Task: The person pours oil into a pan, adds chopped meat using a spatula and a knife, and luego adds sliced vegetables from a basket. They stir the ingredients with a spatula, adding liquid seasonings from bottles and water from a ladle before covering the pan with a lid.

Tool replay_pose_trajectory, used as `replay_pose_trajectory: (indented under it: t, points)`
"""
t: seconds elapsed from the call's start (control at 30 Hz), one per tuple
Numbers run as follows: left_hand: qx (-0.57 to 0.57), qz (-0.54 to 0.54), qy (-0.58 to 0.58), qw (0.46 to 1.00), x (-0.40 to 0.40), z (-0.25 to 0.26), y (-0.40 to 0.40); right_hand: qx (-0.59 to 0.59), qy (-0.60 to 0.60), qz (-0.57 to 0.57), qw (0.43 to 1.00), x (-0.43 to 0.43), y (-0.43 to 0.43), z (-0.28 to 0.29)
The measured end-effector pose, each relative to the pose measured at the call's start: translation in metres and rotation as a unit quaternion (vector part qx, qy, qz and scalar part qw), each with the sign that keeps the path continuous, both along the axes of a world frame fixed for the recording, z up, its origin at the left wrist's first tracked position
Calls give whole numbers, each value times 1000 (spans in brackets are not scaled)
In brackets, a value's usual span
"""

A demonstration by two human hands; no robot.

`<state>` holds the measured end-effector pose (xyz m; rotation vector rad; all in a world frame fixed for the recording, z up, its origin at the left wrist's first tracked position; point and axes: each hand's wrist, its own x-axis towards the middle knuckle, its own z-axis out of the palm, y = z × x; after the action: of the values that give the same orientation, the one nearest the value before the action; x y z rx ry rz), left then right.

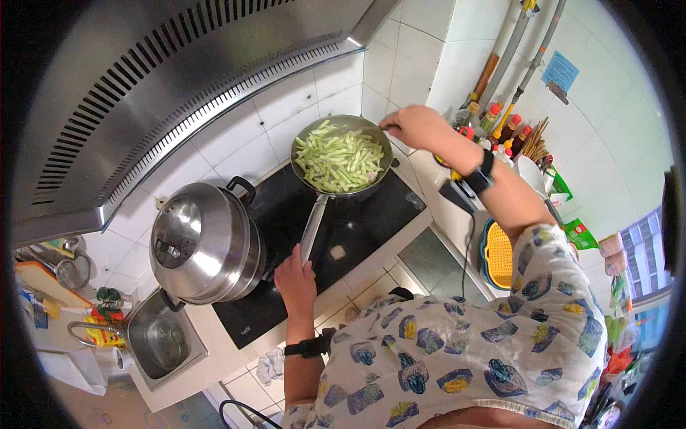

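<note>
My left hand (296,278) grips the long metal handle of a frying pan (316,214) over the black glass cooktop (343,257). The pan is full of cut green beans (340,158), with a small pinkish piece among them at the right. Above the pan's right rim is my right hand (412,126), its fingers bent together; whether something small is between them is hidden by blur. A large stainless steel steamer pot (206,244) with a domed lid stands on the cooktop, left of the pan.
A range hood (177,80) overhangs the cooktop at upper left. Sauce bottles (509,128) stand on the right counter, near a dark device with a cable (458,195) and a yellow plastic basket (498,257). A steel sink (161,338) lies at lower left.
</note>
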<state>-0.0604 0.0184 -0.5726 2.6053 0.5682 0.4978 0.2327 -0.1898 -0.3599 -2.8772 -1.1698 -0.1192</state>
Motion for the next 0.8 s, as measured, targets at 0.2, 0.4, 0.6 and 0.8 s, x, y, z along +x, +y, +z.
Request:
replay_pose_trajectory:
  t: [0.2, 0.4, 0.6, 0.8]
  points:
    - [-16, -15, 9, 1000, 7, 9, -8, -49, -20, 2, 999, 76, 49, -36]
    - [-47, -6, 30, 998, 4, 2, -4, -97, -3, 127, 987, 55, 13, -46]
    - [7, -14, 6, 1000, 5, 9, -1, -89, -58, 142, 984, -6, -63, 20]
    - [21, -7, -12, 1000, 6, 4, -3, -131, -36, 118, 984, -32, -98, 51]
